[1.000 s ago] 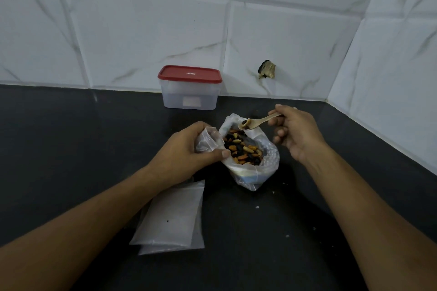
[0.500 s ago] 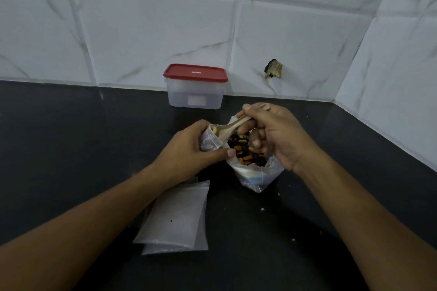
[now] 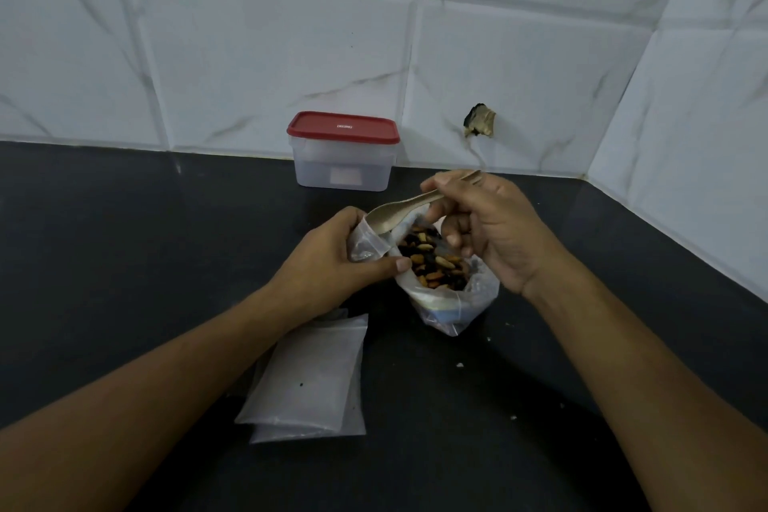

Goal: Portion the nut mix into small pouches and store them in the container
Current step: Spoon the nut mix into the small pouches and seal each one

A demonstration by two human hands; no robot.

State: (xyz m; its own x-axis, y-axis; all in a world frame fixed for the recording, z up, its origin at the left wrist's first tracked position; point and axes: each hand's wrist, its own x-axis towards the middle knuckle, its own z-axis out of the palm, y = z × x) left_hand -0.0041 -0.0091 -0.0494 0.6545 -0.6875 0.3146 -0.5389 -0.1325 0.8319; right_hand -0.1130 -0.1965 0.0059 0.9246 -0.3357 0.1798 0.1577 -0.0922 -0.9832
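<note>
spoon [image 3: 397, 213] now at pouch [image 3: 365, 242] mouth — left fingers [image 3: 392, 264] grip pouch, right fingers [image 3: 454, 238] pinch spoon — lidded container [image 3: 343, 164] behind.

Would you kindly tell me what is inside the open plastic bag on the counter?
A nut mix of brown and dark pieces fills the open plastic bag; the right hand covers part of its far side.

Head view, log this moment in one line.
left hand: grips small pouch | right hand: wooden spoon at pouch mouth | nut mix bag: open | container: red lid on
</note>
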